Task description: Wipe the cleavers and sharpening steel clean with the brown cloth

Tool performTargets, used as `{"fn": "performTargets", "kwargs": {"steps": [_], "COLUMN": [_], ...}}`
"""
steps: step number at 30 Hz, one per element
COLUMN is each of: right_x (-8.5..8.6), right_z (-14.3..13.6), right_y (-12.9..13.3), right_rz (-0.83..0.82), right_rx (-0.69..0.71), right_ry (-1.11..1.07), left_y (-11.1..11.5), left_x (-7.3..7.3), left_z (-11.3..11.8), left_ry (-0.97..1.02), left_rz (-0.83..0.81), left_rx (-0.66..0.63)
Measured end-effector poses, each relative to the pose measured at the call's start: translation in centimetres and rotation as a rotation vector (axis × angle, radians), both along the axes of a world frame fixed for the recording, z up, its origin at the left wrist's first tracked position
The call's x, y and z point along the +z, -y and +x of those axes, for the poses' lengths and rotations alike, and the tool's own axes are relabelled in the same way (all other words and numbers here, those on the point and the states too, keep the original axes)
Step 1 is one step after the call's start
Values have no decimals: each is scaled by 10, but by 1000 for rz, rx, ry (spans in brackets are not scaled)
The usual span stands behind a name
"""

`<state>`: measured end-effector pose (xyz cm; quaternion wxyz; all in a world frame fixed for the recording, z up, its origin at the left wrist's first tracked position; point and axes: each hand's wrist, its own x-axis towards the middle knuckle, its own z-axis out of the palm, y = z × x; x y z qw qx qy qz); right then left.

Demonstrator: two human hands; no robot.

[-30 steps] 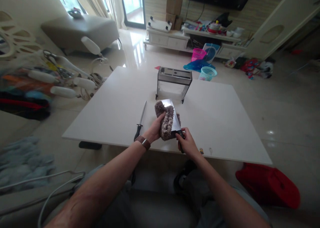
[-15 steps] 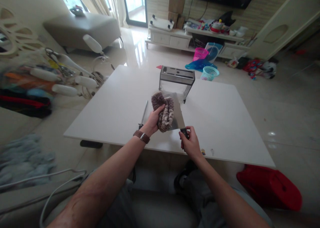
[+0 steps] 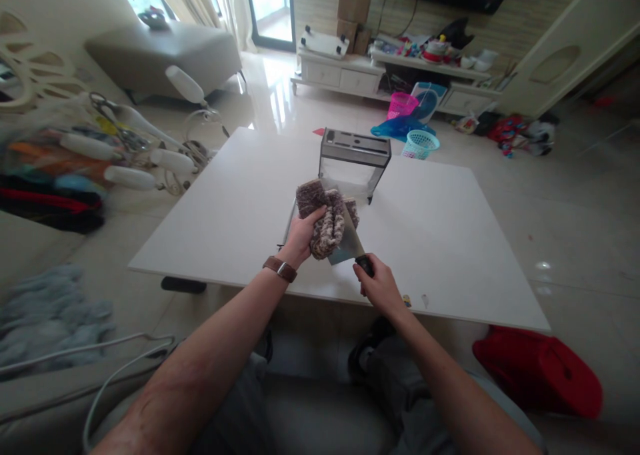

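A bright glass door (image 3: 271,5) reflects in the glossy floor (image 3: 270,98) near a bench (image 3: 175,50).

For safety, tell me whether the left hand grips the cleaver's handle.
No: the right hand grips the handle; the left hand holds a brown cloth.

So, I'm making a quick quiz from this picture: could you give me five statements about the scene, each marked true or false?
1. The right hand grips the cleaver by its black handle. True.
2. Both hands hold the handle. False: the left hand holds a fluffy brown cloth.
3. The cloth hides part of the cleaver. True.
4. A watch is worn on the right. False: the brown watch is on the left.
5. A slotted rack stands on the white table. True.
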<state>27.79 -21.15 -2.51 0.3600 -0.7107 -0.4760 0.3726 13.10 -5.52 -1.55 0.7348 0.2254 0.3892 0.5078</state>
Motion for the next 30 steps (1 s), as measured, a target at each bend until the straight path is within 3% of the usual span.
{"fn": "performTargets", "kwargs": {"steps": [9, 16, 30], "right_x": [5, -2, -7], "right_z": [0, 4, 0], "right_y": [2, 4, 3], "right_rz": [1, -6, -22], "right_rx": [56, 53, 58], "right_ry": [103, 122, 129], "left_y": [-24, -19, -18], "left_x": [4, 5, -4], "left_z": [-26, -27, -18], "left_ry": [-88, -72, -8], "left_rz": [103, 41, -71], "left_rx": [146, -5, 30]}}
